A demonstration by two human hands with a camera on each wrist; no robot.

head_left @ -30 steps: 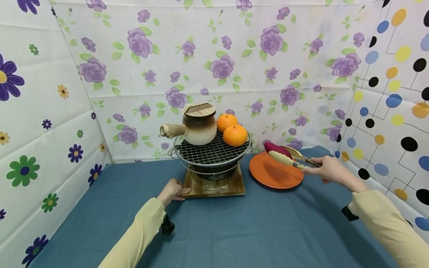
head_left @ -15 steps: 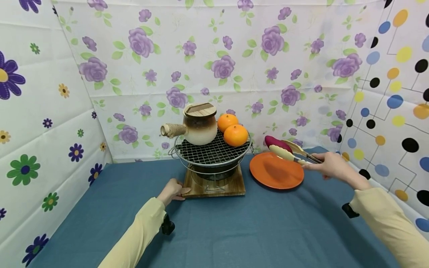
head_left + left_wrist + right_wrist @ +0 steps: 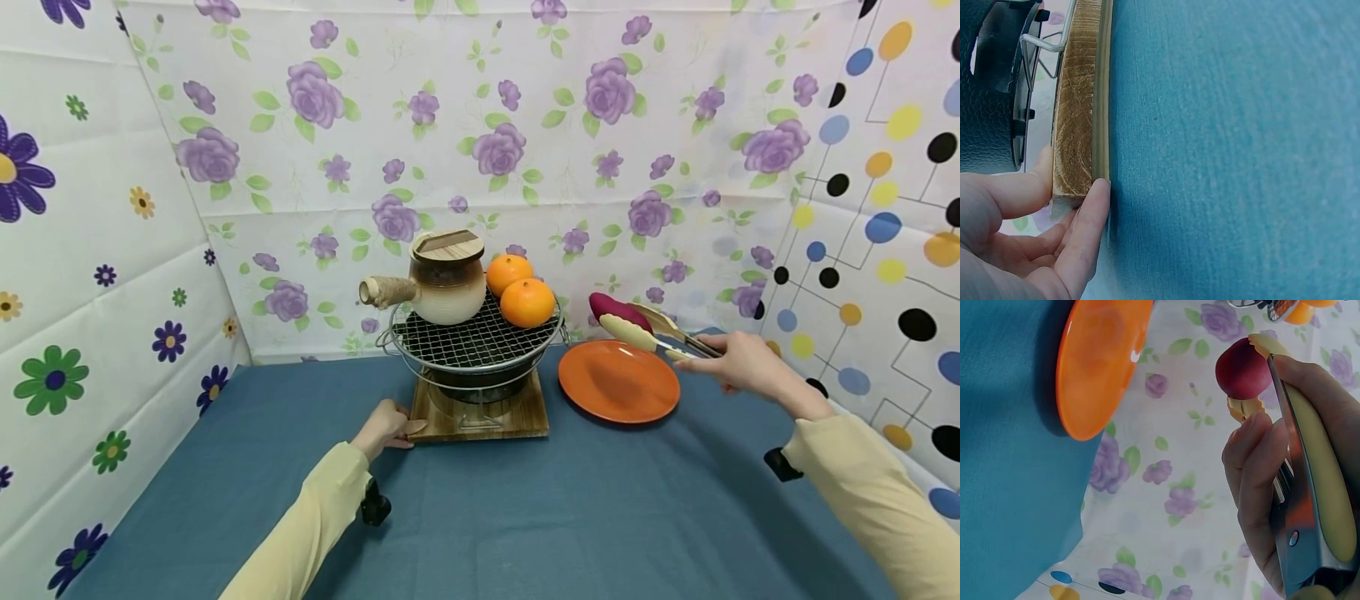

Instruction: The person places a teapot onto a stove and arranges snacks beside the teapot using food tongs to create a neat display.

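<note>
My left hand [image 3: 383,427] pinches the front left corner of a square wooden board [image 3: 517,427], thumb on top and fingers along its lower edge; the left wrist view shows this grip on the board [image 3: 1079,106] closely. My right hand [image 3: 753,367] holds metal tongs [image 3: 632,332] with cream tips. Between these tips sits a purple-red, elongated sweet potato [image 3: 609,307], raised over the orange plate [image 3: 618,392]. Seen from the right wrist, the sweet potato [image 3: 1242,370] appears end-on, and the fingers wrap round the tong arms [image 3: 1319,462].
On the board stands a round black grill [image 3: 480,383] with a wire mesh [image 3: 457,348]. A lidded clay pot [image 3: 448,292] with a rope-wrapped handle and two oranges [image 3: 527,303] rest on the mesh. Blue cloth [image 3: 525,517] covers the table; patterned sheets [image 3: 450,108] hang around it.
The tongs with the sweet potato have risen slightly above the plate, then shifted a little to the left. My left hand keeps its place on the board's corner.
</note>
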